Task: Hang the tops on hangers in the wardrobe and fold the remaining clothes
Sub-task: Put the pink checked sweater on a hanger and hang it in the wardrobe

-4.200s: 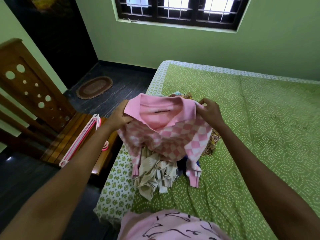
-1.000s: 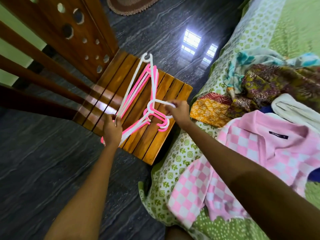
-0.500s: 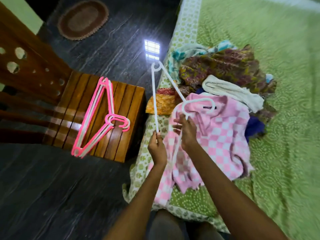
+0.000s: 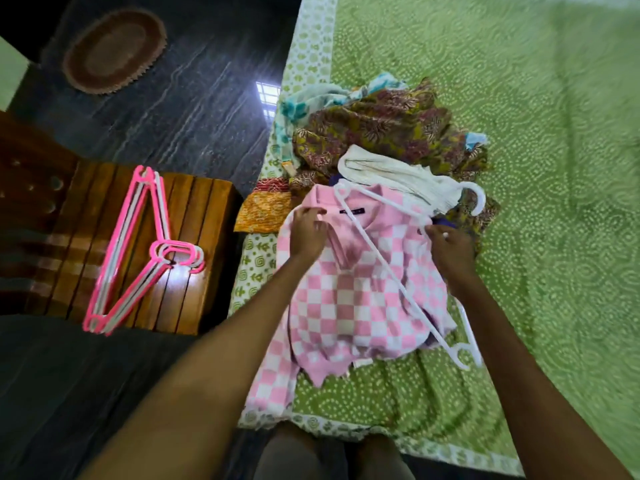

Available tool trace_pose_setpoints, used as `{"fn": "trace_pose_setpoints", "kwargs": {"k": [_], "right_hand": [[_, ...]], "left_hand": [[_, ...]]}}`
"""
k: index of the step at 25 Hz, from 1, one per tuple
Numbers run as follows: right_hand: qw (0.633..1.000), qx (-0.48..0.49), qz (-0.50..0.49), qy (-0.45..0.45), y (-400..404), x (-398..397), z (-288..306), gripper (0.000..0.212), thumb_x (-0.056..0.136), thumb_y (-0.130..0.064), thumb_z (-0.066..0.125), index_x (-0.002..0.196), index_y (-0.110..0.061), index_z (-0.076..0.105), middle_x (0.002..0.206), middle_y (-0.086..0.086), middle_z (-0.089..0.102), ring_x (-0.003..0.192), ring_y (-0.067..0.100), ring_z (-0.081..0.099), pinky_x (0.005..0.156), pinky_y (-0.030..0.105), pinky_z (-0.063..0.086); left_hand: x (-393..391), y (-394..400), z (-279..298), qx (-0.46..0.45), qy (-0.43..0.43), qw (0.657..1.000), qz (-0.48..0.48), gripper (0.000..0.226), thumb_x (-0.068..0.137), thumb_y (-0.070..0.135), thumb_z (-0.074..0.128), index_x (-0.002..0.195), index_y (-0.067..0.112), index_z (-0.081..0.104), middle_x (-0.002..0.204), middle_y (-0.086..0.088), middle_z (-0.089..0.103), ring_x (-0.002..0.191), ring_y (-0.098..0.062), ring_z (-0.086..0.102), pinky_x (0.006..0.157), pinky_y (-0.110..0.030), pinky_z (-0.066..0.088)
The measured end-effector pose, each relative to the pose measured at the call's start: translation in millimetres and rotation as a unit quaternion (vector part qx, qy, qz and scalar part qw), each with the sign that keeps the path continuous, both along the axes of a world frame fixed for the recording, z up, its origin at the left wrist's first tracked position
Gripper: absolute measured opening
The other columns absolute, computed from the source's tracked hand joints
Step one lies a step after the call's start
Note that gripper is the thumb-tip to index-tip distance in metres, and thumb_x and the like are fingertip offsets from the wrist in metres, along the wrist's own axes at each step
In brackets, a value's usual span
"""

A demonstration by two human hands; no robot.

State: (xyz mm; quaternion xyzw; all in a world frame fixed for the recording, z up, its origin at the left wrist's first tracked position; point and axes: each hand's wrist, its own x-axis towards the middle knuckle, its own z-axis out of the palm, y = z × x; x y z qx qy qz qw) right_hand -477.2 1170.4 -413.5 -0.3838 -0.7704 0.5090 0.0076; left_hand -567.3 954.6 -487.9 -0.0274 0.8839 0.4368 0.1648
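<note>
Centrally, both hands, left (image 4: 306,233) and right (image 4: 448,247), pinch a pink shirt (image 4: 346,299) on the green bed (image 4: 554,168); dark floor (image 4: 194,109) at left.

Beyond my fingertips the pile of clothes (image 4: 388,129) blocked the way forward, with a cream garment (image 4: 391,174) heaped just past my right hand (image 4: 448,249). The white hanger (image 4: 384,265) lay slanted across the pink checked top (image 4: 346,306) between my two hands, barring a straight sweep from one to the other. To the right of my right fingers the green bedspread (image 4: 554,168) lay open and flat, room enough to pass. To the left of my left hand (image 4: 306,233) the bed ended; past the gap stood the wooden chair (image 4: 204,244), its seat taken up by the stack of pink hangers (image 4: 138,251).
</note>
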Motion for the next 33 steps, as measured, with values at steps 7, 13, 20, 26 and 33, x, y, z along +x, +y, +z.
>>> {"fn": "trace_pose_setpoints", "kwargs": {"k": [7,13,20,26,33], "right_hand": [[0.996,-0.064,0.058,-0.024,34,11,-17,0.019,0.094,-0.016,0.055,0.079,-0.016,0.068,0.034,-0.010,0.033,0.032,0.003,0.023,0.037,0.016,0.018],[0.987,-0.057,0.146,-0.036,43,-8,1,0.018,0.095,-0.015,0.054,0.091,-0.002,0.067,0.032,-0.011,0.034,0.030,0.003,0.025,0.035,0.016,0.021],[0.934,-0.012,0.355,-0.046,-3,-86,6,0.027,0.089,-0.010,0.060,0.073,0.012,0.064,0.041,-0.008,0.042,0.037,0.002,0.034,0.045,0.020,0.026],[0.893,0.004,0.447,-0.048,-46,-107,4,0.039,0.083,-0.005,0.066,0.048,-0.022,0.059,0.033,-0.021,0.044,0.040,-0.005,0.044,0.048,0.016,0.027],[0.866,0.032,0.494,-0.070,-56,-101,14,0.024,0.074,-0.003,0.071,0.097,-0.003,0.070,0.066,0.001,0.061,0.058,0.009,0.054,0.053,0.021,0.038]], "left_hand": [[-49,31,-17,-0.265,-0.072,0.957,-0.097,0.042,0.092,0.027,0.049,0.131,0.010,0.046,0.139,-0.015,0.035,0.126,-0.033,0.037,0.103,-0.041,0.033],[-52,31,0,-0.330,-0.027,0.937,-0.115,0.040,0.091,0.012,0.054,0.129,0.003,0.043,0.135,-0.014,0.039,0.110,-0.032,0.055,0.086,-0.039,0.044],[-5,30,35,-0.249,0.094,0.949,-0.167,0.042,0.084,-0.006,0.044,0.125,0.001,0.048,0.128,-0.014,0.044,0.098,-0.034,0.055,0.072,-0.040,0.041],[3,11,59,-0.098,0.127,0.982,-0.100,0.032,0.075,-0.006,0.055,0.107,-0.002,0.060,0.110,-0.015,0.055,0.096,-0.028,0.055,0.074,-0.028,0.041],[-7,-13,65,-0.043,0.055,0.997,0.021,0.020,0.076,-0.003,0.061,0.095,-0.001,0.066,0.098,-0.018,0.064,0.093,-0.028,0.058,0.070,-0.014,0.033]]}}
